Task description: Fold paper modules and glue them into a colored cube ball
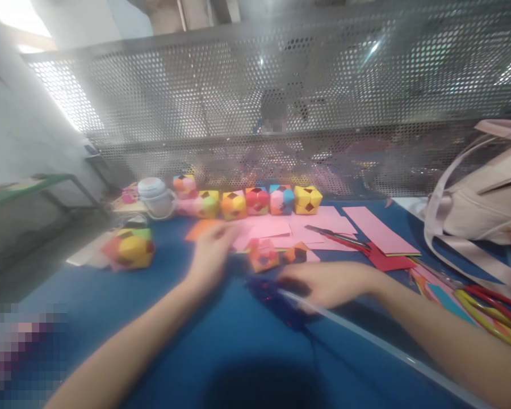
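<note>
My left hand (210, 250) reaches forward over the blue table (153, 318), its fingers smeared by motion near an orange paper sheet (200, 229) and pink paper sheets (272, 228). My right hand (327, 282) lies low on the table, fingers pointing left, beside a dark blurred object (276, 301) and a thin pale rod (366, 335). Just beyond both hands sit two small folded paper pieces (264, 254). A row of colourful paper cubes (258, 200) stands at the back.
A larger folded paper ball (130, 248) rests at the left. A white lidded jar (155, 196) stands by the cubes. Scissors (336, 236) lie on pink paper. A pale bag (485, 204) and coloured strips (485, 309) fill the right. A perforated metal screen (281, 113) backs the table.
</note>
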